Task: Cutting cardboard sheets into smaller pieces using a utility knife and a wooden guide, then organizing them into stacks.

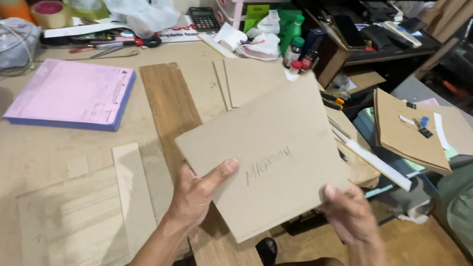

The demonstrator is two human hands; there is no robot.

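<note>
At the middle of the frame, a square brown board (264,156) with pencil writing on it is held tilted above the worktop (22,157). Both hands pinch it: the left hand (196,193) grips its lower left edge, thumb on top, and the right hand (349,211) clasps its lower right corner. A pink paper pad (70,93) lies at upper left, a dark wooden plank (171,101) beneath the board.

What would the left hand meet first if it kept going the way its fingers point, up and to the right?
Likely the brown board it already grips: the left hand has its thumb on the board's face. Past that edge, depth is unclear.
</note>
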